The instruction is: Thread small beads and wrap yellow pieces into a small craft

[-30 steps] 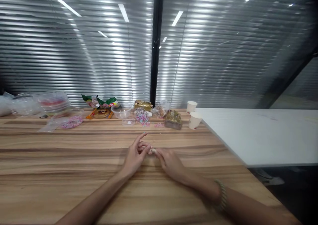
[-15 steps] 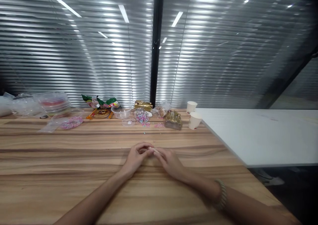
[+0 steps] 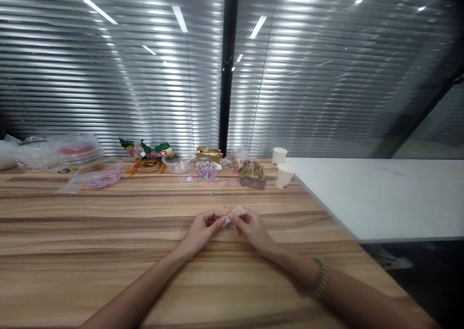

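Note:
Over the middle of the wooden table (image 3: 108,251), my left hand (image 3: 203,230) and my right hand (image 3: 253,230) meet at the fingertips. Between them is a small pale, translucent piece (image 3: 237,211), blurred, perhaps thin plastic, with a little pink beneath it. Both hands pinch it, thumbs against fingers. A braided bracelet circles my right forearm. Tiny bits lie on the wood beyond the hands.
Along the back stand two paper cups (image 3: 284,175), a gold-topped box (image 3: 253,175), a clear bowl (image 3: 177,163), green snack packets (image 3: 147,149), pink pieces in a clear dish (image 3: 105,178) and stacked plastic containers (image 3: 78,150). A white table (image 3: 391,198) adjoins at right.
The pale piece now shows larger above my right fingertips, and pink shows under it. My right hand has shifted slightly right and its fingers have lifted a little.

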Demonstrator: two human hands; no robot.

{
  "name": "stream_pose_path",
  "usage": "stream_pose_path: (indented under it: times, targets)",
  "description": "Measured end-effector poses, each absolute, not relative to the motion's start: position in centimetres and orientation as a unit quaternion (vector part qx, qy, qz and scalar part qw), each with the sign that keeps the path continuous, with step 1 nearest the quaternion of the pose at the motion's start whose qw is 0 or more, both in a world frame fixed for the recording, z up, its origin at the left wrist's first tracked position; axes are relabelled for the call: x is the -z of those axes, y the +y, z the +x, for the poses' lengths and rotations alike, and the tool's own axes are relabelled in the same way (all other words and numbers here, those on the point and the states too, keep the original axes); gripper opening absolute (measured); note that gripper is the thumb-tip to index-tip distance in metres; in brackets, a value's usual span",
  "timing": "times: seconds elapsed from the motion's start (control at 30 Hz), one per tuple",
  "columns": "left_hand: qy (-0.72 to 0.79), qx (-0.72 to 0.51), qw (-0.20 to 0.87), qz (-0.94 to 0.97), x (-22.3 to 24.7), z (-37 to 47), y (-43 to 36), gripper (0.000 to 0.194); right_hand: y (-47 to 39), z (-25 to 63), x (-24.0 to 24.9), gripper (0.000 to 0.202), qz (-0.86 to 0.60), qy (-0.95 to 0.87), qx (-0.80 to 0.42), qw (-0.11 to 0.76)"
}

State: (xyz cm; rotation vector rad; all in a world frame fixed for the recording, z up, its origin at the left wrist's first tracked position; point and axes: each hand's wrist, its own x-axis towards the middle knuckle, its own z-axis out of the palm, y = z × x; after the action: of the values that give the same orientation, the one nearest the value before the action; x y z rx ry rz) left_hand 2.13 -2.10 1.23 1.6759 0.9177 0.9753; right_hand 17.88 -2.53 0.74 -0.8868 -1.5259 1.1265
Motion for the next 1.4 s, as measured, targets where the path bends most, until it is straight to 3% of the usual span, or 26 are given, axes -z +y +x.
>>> stream_pose_path:
  times: [0.2,0.3,0.77,1.4]
  targets:
    - [0.389,-0.383,0.284,0.788,-0.9,2.0,-2.7,0.028,-1.2,19.2,-0.1,0.032,-0.463,-0.613,-0.299,0.566]
    - [0.365,-0.335,0.243,0.834,-0.7,2.0,-2.8,0.033,-0.9,19.5,0.1,0.032,-0.478,-0.612,-0.26,0.574]
    - [0.362,-0.331,0.218,0.844,-0.6,2.0,-2.6,0.019,-1.4,19.1,-0.2,0.027,-0.44,-0.685,-0.261,0.519]
    - [0.411,-0.36,0.289,0.786,-0.8,1.5,-2.1,0.01,-1.2,19.2,0.1,0.029,-0.452,-0.699,-0.251,0.494]
